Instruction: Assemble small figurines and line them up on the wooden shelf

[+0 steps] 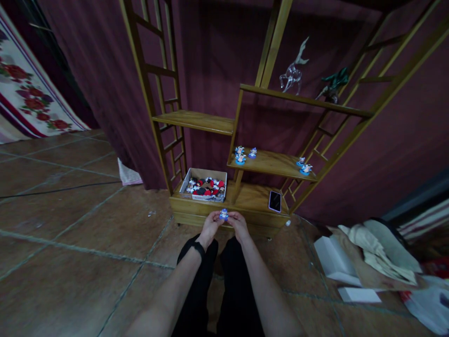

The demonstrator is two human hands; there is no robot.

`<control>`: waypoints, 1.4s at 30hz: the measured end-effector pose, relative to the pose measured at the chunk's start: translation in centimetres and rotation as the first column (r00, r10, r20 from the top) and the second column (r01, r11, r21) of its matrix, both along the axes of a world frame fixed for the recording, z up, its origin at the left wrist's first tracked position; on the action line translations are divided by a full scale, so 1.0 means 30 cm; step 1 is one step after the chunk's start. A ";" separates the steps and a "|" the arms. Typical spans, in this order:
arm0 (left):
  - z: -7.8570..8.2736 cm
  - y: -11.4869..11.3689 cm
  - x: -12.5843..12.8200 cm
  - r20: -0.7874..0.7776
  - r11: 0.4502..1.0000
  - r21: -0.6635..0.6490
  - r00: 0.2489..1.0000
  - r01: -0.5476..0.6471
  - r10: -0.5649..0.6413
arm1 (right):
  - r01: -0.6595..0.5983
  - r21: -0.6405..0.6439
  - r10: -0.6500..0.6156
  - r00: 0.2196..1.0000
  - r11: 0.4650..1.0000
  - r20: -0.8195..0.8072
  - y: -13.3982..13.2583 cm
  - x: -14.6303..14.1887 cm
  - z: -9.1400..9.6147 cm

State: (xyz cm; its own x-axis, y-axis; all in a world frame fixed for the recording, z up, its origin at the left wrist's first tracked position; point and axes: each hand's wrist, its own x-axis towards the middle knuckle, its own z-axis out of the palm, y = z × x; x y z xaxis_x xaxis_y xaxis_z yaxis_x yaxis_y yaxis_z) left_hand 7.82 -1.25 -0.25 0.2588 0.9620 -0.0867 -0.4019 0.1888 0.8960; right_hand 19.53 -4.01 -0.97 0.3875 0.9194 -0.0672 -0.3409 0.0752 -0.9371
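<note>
A small purple-and-white figurine (223,214) is held upright in front of the low shelf, pinched between both hands. My left hand (211,224), with a dark band on its wrist, grips its left side. From the other side, the fingers of my right hand (238,223) close on it. Just beyond, a cardboard box (209,198) holds many small red, black and white figures. On the middle shelf (271,162) stand several similar figurines: a purple one (252,153) and blue-based ones (240,159) at the left, and more blue ones (306,169) at the right.
A phone (275,201) lies on the bottom shelf. A clear glass horse (293,72) and a dark green ornament (335,86) occupy the upper shelf. White boxes (336,260), cloth (379,248) and a plastic bag (430,304) sit on the floor at right. A cable (59,189) crosses the floor at left.
</note>
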 end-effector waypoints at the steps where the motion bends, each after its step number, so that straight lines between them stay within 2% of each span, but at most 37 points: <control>1: -0.001 0.001 0.001 0.004 1.000 0.000 1.000 -0.003 0.003 | -0.001 0.000 0.001 1.000 1.000 0.003 0.001 0.001 0.000; 6: -0.005 0.005 0.005 0.018 1.000 -0.018 1.000 0.011 -0.010 | 0.019 -0.010 -0.019 1.000 1.000 0.014 0.000 -0.001 0.009; 17: 0.007 0.003 0.001 0.066 0.988 -0.080 0.990 0.131 -0.126 | -0.006 -0.010 0.006 1.000 1.000 -0.021 -0.006 0.001 0.014; 23: -0.006 0.012 0.003 0.074 0.989 -0.082 0.990 0.127 -0.121 | 0.018 -0.042 -0.022 0.997 0.999 -0.079 -0.001 0.001 0.003; 31: -0.024 0.024 0.004 0.096 0.978 -0.150 0.987 0.145 -0.132 | 0.033 -0.055 -0.038 0.996 0.998 -0.086 0.004 0.006 -0.004; 37: -0.017 0.014 0.003 0.061 0.987 -0.149 0.997 0.064 -0.055 | 0.009 -0.043 -0.012 0.997 0.999 -0.073 -0.001 0.011 0.003; 42: -0.012 0.011 0.002 0.042 0.990 -0.121 0.997 0.068 -0.064 | 0.032 -0.047 -0.035 0.997 0.998 -0.068 0.000 0.002 0.008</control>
